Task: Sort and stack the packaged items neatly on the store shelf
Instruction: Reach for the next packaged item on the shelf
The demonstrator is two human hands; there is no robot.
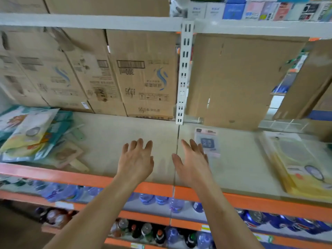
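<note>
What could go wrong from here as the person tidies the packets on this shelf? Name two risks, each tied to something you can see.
1. The pile of packets on the left lies askew and overlapping; pulling one out could slide others over the orange front rail.
2. The large yellow packet on the right lies close to that rail; a nudge might drop it onto the bottles below.
Both hands, left hand and right hand, hold nothing.

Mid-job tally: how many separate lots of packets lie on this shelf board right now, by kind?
Mixed heap of packets, far left: 1
Small clear packet, centre-right: 1
Large yellow pack, far right: 1
Total: 3 lots. How many packets the heap holds cannot be told.
</note>
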